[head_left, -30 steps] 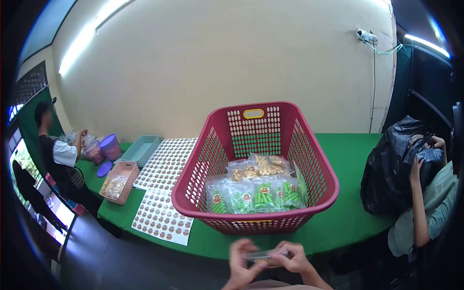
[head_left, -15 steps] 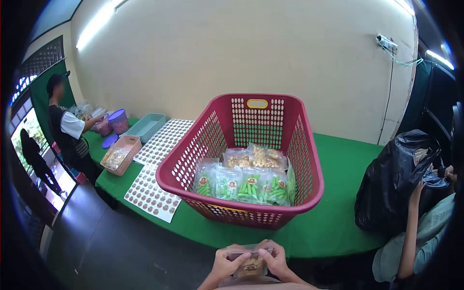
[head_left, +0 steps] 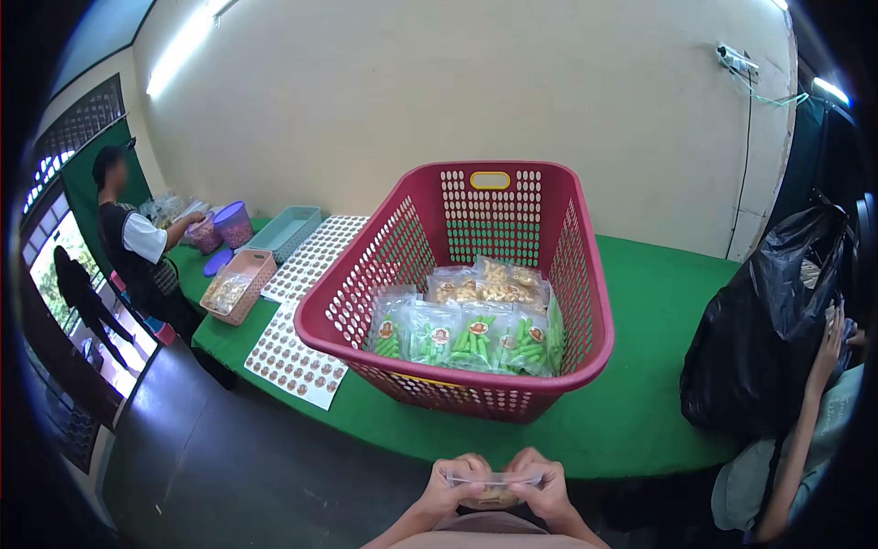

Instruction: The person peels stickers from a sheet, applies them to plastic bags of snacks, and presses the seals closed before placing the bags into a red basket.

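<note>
Between both hands, close to my body, is a clear plastic pouch point(head_left: 494, 495) of light brown snacks. My left hand point(head_left: 455, 485) pinches its top edge at one side, and my right hand point(head_left: 540, 485) grips the other side. The pouch's lower part is mostly hidden from this angle. Just beyond my hands stands a maroon perforated laundry basket point(head_left: 596, 352) on the table. Inside it, labelled pouches of green snacks point(head_left: 476, 340) stand in front, with pouches of tan snacks point(head_left: 498, 282) behind them.
Left of the basket, sheets of round stickers point(head_left: 294, 361) lie on the green-covered table point(head_left: 649, 366). Past them are a pink basket point(head_left: 245, 291), a grey-green tray point(head_left: 285, 240) and purple-lidded tubs point(head_left: 233, 224). A person point(head_left: 137, 242) stands there. At right, another person's arm point(head_left: 814, 403) reaches a black plastic bag point(head_left: 745, 339).
My hands and the pouch have risen slightly and shifted right; the pouch's front is tipped more out of sight. The co-worker's hand at right has moved on the black bag, which stands taller.
</note>
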Demonstrator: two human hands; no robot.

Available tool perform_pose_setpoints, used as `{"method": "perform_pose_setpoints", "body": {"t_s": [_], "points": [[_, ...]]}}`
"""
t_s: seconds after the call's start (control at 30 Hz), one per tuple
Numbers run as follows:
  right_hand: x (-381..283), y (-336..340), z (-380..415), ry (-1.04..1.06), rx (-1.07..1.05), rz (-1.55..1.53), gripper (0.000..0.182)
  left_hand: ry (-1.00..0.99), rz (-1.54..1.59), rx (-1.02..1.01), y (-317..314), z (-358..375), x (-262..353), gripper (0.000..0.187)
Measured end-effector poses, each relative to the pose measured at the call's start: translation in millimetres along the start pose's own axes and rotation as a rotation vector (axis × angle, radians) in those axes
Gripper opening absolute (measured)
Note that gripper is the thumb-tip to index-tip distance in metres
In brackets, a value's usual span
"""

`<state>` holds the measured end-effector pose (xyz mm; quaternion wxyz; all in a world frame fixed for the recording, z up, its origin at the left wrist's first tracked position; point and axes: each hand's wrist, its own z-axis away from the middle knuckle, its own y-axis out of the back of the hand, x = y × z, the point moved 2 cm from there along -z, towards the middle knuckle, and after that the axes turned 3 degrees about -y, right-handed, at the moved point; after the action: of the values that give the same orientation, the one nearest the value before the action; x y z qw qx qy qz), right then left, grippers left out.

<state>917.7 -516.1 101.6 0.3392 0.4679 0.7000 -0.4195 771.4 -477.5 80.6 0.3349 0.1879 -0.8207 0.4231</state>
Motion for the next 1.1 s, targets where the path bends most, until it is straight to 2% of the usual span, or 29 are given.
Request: {"method": "perform_pose_setpoints", "body": {"t_s": [0.03,0.07,0.1,0.17,0.23,0.3,0.33,0.37,0.43,0.47,0.5,0.57,0.6,0.63,0.73,0.77,0.8,0.83,0.87,0.9,0.93,0.97,1.0,1.03,1.1], "points": [[-0.3,5.4,-0.4,-0.072,-0.089,-0.144,0.017,0.079,0.167,-0.037,0.6,-1.6,2.1,0.014],[2.8,14.9,1.4,-0.101,-0.144,-0.154,0.021,0.220,0.172,-0.015,6.1,1.1,4.0,0.022],[1.6,19.8,0.4,-0.087,-0.145,-0.149,0.021,0.216,0.168,-0.029,6.0,-1.1,5.7,0.022],[-2.9,25.3,-1.2,-0.085,-0.061,-0.077,0.021,0.217,-0.158,-0.121,4.8,-4.7,11.1,0.026],[-11.0,22.8,-5.2,-0.073,-0.029,0.017,0.019,0.171,-0.246,-0.156,1.1,-9.1,13.8,0.027],[-28.0,10.3,-13.7,0.027,0.046,0.296,0.018,0.188,-0.375,0.099,-0.2,-15.9,18.3,0.027],[-27.1,7.5,-14.5,-0.061,0.157,0.386,0.018,0.195,-0.377,0.088,-2.0,-19.4,21.5,0.027],[-22.4,1.3,-17.9,-0.051,0.167,0.389,0.018,0.075,-0.440,0.153,-2.3,-24.9,26.5,0.026],[-8.8,-9.7,-26.8,-0.004,0.459,0.302,0.020,-0.179,-0.554,0.290,0.6,-31.3,37.5,0.048],[0.3,-15.6,-25.2,-0.121,0.519,0.208,0.033,-0.100,-0.561,0.142,11.7,-31.5,44.7,0.063],[8.7,-24.8,-24.5,-0.106,0.517,0.206,0.033,-0.110,-0.565,0.133,16.4,-30.7,49.9,0.063],[20.0,-48.9,-27.8,0.009,0.301,0.116,0.034,-0.128,-0.715,-0.195,15.6,-24.7,59.7,0.071],[18.7,-63.9,-32.1,0.070,0.093,0.239,0.038,-0.219,-0.828,-0.223,16.8,-22.6,63.3,0.062],[25.2,-81.1,-38.3,0.087,-0.010,0.354,0.052,-0.222,-0.831,-0.216,25.2,-20.9,63.3,0.062],[37.2,-94.6,-43.9,0.077,0.068,0.517,0.038,0.023,-0.389,0.233,62.4,-10.0,68.4,0.039],[47.3,-89.9,-43.7,0.111,0.130,0.613,0.033,0.027,-0.391,0.231,71.6,-9.5,75.8,0.039],[50.8,-93.3,-46.1,0.109,0.406,0.553,0.030,0.076,-0.483,0.194,82.6,-8.2,83.1,0.038],[59.8,-92.0,-49.9,0.106,0.507,0.502,0.040,0.127,-0.574,0.156,93.4,-6.8,90.4,0.036],[60.5,-96.6,-54.5,0.052,0.481,0.409,0.037,0.259,-0.573,0.130,103.0,-6.2,95.7,0.033],[58.6,-102.4,-59.7,-0.003,0.457,0.317,0.034,0.268,-0.568,0.127,111.0,-7.0,99.3,0.033],[60.2,-105.1,-60.5,-0.011,0.464,0.320,0.034,0.184,-0.603,0.006,117.5,-8.7,101.5,0.030],[65.4,-109.9,-61.0,-0.140,0.308,0.261,0.029,0.101,-0.633,-0.112,121.3,-7.8,104.6,0.026],[70.3,-117.3,-62.0,-0.264,0.150,0.198,0.025,0.155,-0.546,0.099,114.5,-5.3,110.4,0.018],[76.3,-121.1,-65.5,-0.261,0.148,0.205,0.025,0.148,-0.542,0.097,123.0,-7.0,111.7,0.018],[80.9,-133.2,-69.4,-0.190,0.241,0.322,0.009,0.150,-0.512,0.002,136.9,-8.0,118.6,0.011]]}}
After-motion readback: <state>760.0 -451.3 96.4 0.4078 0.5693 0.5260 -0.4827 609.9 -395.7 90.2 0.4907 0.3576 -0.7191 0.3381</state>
